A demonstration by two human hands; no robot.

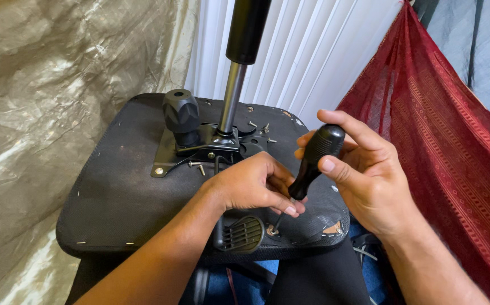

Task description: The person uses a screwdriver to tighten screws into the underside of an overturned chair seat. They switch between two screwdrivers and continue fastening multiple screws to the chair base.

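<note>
Fingers (290,208) steadying black screwdriver (315,161), right hand (363,175) gripping

One head-worn camera looks steeply down and forward — close over an upturned chair seat (121,197) resting by the person's lap, its gas cylinder (239,62) rising out of frame.

Right hand (363,169) grips black screwdriver (314,161); left hand (256,183) steadies its shaft over chair seat (115,197).
</note>
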